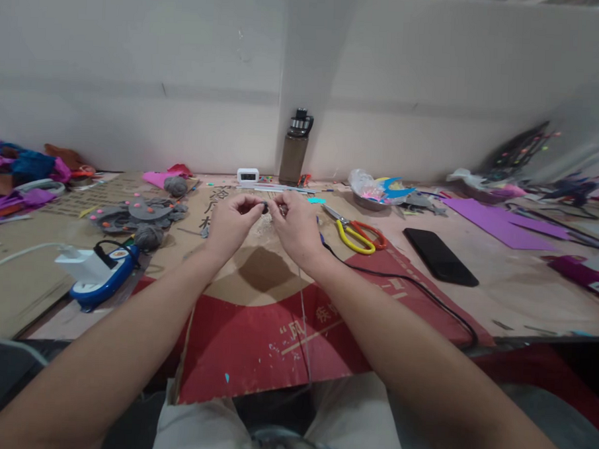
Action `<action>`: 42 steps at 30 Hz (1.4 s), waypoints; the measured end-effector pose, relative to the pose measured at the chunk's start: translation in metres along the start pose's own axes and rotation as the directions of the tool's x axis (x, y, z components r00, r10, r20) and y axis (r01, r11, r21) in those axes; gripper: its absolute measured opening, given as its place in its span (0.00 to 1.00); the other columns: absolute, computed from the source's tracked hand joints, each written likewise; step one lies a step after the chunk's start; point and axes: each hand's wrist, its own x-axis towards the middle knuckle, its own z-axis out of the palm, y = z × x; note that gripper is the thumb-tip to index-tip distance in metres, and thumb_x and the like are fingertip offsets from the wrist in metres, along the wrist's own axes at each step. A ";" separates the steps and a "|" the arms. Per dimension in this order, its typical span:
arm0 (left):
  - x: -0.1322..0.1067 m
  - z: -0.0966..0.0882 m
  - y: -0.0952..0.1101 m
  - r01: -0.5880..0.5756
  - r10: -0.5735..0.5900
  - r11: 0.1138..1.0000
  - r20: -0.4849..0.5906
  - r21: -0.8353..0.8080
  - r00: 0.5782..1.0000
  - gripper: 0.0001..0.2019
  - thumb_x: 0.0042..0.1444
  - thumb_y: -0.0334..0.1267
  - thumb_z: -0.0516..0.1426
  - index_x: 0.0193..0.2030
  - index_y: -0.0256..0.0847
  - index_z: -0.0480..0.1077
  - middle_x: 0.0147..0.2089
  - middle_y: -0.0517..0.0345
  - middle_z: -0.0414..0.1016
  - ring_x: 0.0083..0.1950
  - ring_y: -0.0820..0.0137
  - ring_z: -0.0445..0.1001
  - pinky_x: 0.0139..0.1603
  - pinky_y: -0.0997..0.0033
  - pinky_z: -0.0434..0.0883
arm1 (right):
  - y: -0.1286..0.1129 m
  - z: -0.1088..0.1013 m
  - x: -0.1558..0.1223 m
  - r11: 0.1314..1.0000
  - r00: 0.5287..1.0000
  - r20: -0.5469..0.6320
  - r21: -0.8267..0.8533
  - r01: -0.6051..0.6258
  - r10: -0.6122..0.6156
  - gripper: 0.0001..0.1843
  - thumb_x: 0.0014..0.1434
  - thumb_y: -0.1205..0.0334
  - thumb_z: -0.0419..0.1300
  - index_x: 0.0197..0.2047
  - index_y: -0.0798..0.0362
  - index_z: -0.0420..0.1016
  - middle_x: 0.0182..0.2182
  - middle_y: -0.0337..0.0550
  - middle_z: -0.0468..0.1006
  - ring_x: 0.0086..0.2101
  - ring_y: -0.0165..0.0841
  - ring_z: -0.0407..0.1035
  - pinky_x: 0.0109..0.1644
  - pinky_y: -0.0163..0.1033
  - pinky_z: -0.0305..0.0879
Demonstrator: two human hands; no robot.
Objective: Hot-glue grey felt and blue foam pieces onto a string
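My left hand (230, 225) is closed in a pinch on a small dark piece (265, 208), too small to name. Close beside it, my right hand (299, 228) has its fingertips pressed together near the same piece; what they hold is hidden. A pale thread (304, 311) hangs from below my right hand over the red-printed cardboard (235, 341) toward my lap. Both hands are above the cardboard, with small pale scraps under the fingers. Scissors (355, 232) with one yellow and one red handle lie right of my right hand.
A dark cable (401, 276) runs right from beneath my right hand, near a black phone (440, 256). A bottle (295, 148) and small white clock (248, 176) stand behind. At left are a blue power strip (103, 289) and grey felt pieces (136, 216); purple sheets (498, 223) lie right.
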 end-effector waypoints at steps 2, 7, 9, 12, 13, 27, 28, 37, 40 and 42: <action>0.000 0.000 0.000 0.007 -0.007 1.000 -0.003 -0.002 1.000 0.09 0.51 0.41 0.58 0.33 0.38 0.75 0.31 0.57 0.75 0.31 0.72 0.68 0.33 0.73 0.65 | 0.001 0.001 0.000 1.000 1.000 -0.005 0.001 0.020 -0.020 0.10 0.62 0.60 0.53 0.28 0.50 0.62 0.30 0.42 0.70 0.34 0.34 0.63 0.41 0.40 0.57; 0.001 0.000 0.002 0.074 -0.074 0.994 0.004 -0.076 0.997 0.07 0.50 0.40 0.58 0.31 0.38 0.73 0.28 0.59 0.72 0.26 0.75 0.64 0.28 0.74 0.62 | 0.003 0.002 -0.001 0.999 0.999 -0.005 0.019 0.046 -0.046 0.10 0.62 0.60 0.53 0.28 0.50 0.63 0.30 0.41 0.70 0.35 0.34 0.63 0.42 0.40 0.57; 0.001 0.001 0.002 0.100 -0.100 0.988 0.007 -0.115 0.995 0.07 0.49 0.40 0.58 0.30 0.38 0.73 0.26 0.60 0.70 0.24 0.76 0.62 0.26 0.74 0.61 | 0.003 0.002 -0.002 0.998 0.999 0.000 0.022 0.050 -0.050 0.10 0.62 0.60 0.53 0.29 0.50 0.63 0.30 0.41 0.70 0.35 0.34 0.64 0.41 0.39 0.57; 0.001 0.002 0.002 0.138 -0.135 0.972 0.029 -0.189 0.990 0.06 0.48 0.39 0.59 0.29 0.39 0.72 0.22 0.63 0.66 0.21 0.76 0.59 0.23 0.74 0.57 | 0.001 0.001 -0.002 0.998 0.999 0.006 0.036 0.049 -0.049 0.09 0.62 0.60 0.53 0.29 0.50 0.64 0.31 0.42 0.70 0.36 0.34 0.64 0.42 0.39 0.57; 0.001 0.002 0.001 0.146 -0.139 0.963 0.045 -0.225 0.989 0.06 0.48 0.39 0.59 0.28 0.39 0.71 0.21 0.63 0.65 0.21 0.76 0.58 0.22 0.74 0.56 | 0.001 0.000 -0.002 0.998 0.999 0.010 0.041 0.044 -0.045 0.09 0.62 0.60 0.53 0.29 0.50 0.64 0.31 0.42 0.71 0.36 0.34 0.64 0.42 0.40 0.57; 0.012 -0.013 0.004 0.219 -0.141 0.951 0.325 -0.217 0.935 0.10 0.46 0.41 0.62 0.34 0.38 0.78 0.24 0.57 0.74 0.25 0.75 0.68 0.27 0.73 0.67 | 0.013 -0.010 0.000 0.998 0.993 0.117 0.065 -0.024 0.017 0.07 0.60 0.60 0.54 0.31 0.50 0.66 0.28 0.40 0.71 0.33 0.33 0.64 0.39 0.39 0.59; 0.012 -0.013 0.005 0.180 -0.118 0.968 0.316 -0.174 0.941 0.11 0.46 0.40 0.62 0.36 0.38 0.78 0.25 0.57 0.74 0.24 0.75 0.68 0.27 0.73 0.67 | 0.013 -0.010 0.000 0.998 0.992 0.124 0.059 -0.010 0.003 0.06 0.60 0.60 0.54 0.31 0.50 0.66 0.29 0.40 0.71 0.33 0.33 0.64 0.39 0.39 0.59; 0.005 -0.013 0.011 0.035 -0.054 0.997 0.301 0.068 0.952 0.09 0.50 0.40 0.59 0.32 0.37 0.76 0.23 0.56 0.75 0.23 0.73 0.71 0.25 0.74 0.68 | 0.011 -0.010 0.001 0.988 0.966 0.212 -0.018 0.153 -0.146 0.06 0.60 0.65 0.53 0.31 0.49 0.65 0.35 0.45 0.72 0.39 0.37 0.65 0.45 0.43 0.58; 0.004 -0.012 0.013 0.041 -0.066 0.994 0.273 0.096 0.960 0.08 0.50 0.40 0.58 0.30 0.37 0.75 0.22 0.56 0.75 0.22 0.72 0.72 0.24 0.74 0.67 | 0.007 -0.011 -0.002 0.995 0.976 0.198 -0.018 0.094 -0.089 0.05 0.62 0.63 0.52 0.32 0.49 0.65 0.33 0.43 0.72 0.37 0.36 0.64 0.43 0.42 0.58; 0.004 -0.011 0.016 0.080 -0.094 0.994 0.217 0.073 0.972 0.07 0.50 0.38 0.58 0.29 0.37 0.74 0.21 0.56 0.75 0.22 0.73 0.72 0.24 0.74 0.68 | 0.004 -0.011 -0.005 0.999 0.985 0.168 0.017 0.038 -0.041 0.05 0.62 0.61 0.52 0.34 0.49 0.64 0.31 0.42 0.71 0.34 0.35 0.63 0.40 0.41 0.58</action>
